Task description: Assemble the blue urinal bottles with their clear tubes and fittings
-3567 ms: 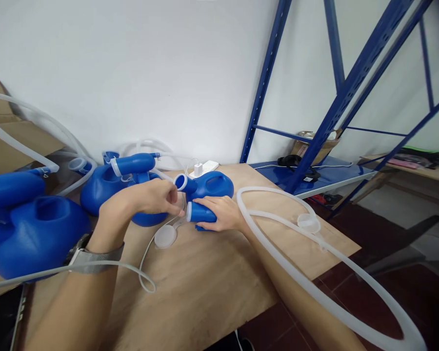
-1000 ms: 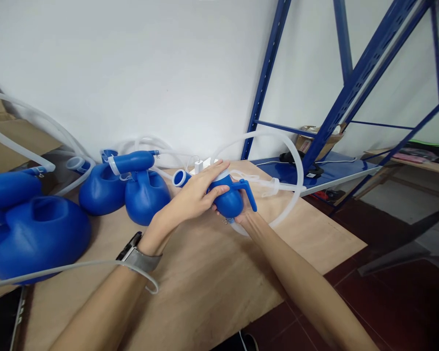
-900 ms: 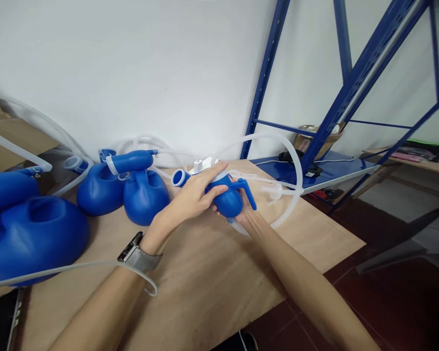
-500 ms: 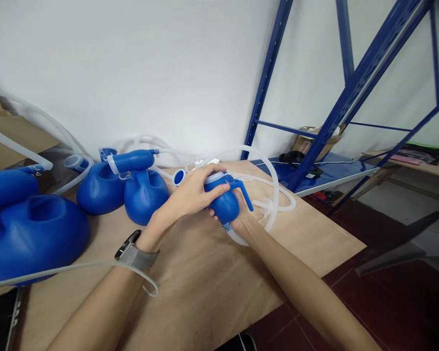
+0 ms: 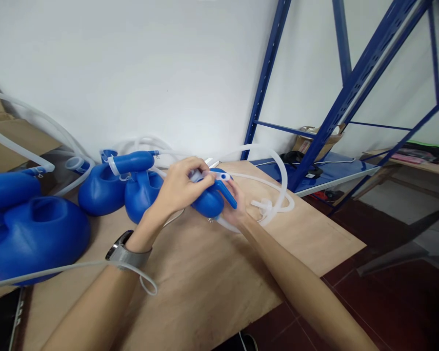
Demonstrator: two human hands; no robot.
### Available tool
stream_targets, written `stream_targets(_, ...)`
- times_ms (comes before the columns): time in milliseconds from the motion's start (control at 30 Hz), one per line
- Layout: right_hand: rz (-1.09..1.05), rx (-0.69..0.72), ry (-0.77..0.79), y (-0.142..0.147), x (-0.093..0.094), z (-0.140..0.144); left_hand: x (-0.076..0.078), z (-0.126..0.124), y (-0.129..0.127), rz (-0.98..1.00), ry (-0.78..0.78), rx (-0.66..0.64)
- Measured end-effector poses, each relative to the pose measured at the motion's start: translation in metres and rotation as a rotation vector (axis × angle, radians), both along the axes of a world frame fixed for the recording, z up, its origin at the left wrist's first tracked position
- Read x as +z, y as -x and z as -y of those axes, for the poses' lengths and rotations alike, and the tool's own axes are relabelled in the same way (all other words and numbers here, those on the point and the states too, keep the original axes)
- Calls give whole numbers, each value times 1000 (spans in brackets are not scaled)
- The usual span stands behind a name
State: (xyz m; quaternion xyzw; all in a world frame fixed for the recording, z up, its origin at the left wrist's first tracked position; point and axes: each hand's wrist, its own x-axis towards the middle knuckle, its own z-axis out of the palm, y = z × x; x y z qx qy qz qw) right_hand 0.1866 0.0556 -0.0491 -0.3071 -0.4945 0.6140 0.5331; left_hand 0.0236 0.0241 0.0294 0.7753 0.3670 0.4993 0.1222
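Note:
My right hand [image 5: 234,197] supports a blue urinal bottle [image 5: 208,202] from its right side, with the fingers partly hidden behind it. The bottle's straight blue handle [image 5: 227,194] points down to the right. A whitish lid with a holed tab [image 5: 224,176] lies at the handle's top end. My left hand [image 5: 183,184] is curled over the bottle's mouth, thumb and fingers pinched on the lid, most of which they cover. Clear tubing [image 5: 283,170] loops from the bottle's lower end around to the right. A watch [image 5: 122,248] is on my left wrist.
On the left of the wooden table [image 5: 190,292] stand large round blue bottles [image 5: 58,234], some with smaller blue bottles [image 5: 133,162] lying on top. A thin pale tube [image 5: 76,266] crosses above my left forearm. Blue metal shelving [image 5: 310,151] stands right of the table.
The bottle has shifted left and turned, so the handle sits nearer my left hand. My left hand has gone from lying over the bottle to pinching at its lid, and the holed tab now shows.

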Motion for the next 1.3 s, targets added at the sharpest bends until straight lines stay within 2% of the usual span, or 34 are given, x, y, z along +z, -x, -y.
stream_targets(67, -69, 0, 22, -10, 14, 1, 3, 0, 5, -9, -15, 49)
stream_targets(100, -58, 7, -22, -15, 21, 2, 4, -1, 6, -16, -11, 65)
stream_targets(200, 132, 17, -193, -24, 36, 12, 2, -3, 7, -39, 21, 80)
stream_targets(267, 279, -8, -217, -21, 41, 20, -2, -5, 4, -71, 31, 58)
stream_targets(367, 353, -30, -167, -11, 38, 24, -7, -7, 0, -72, 86, -18)
stream_targets(500, 237, -93, -125, -5, 34, 20, -10, -10, -1, 147, 268, -188)
stream_targets(567, 222, -99, -128, -7, 34, 20, -10, -11, 0, 130, 304, -240)
stream_targets(700, 256, -79, -114, -11, 35, 22, -12, -13, 1, -6, 296, -217)
stream_targets(867, 240, -52, -123, -12, 29, 21, -13, -13, 2, 7, 312, -245)
stream_targets(1133, 251, -109, -125, -8, 26, 22, -9, -12, 5, 7, 303, -268)
stream_targets(1300, 243, -168, -101, -3, 24, 27, -7, -11, 5, -67, 273, -269)
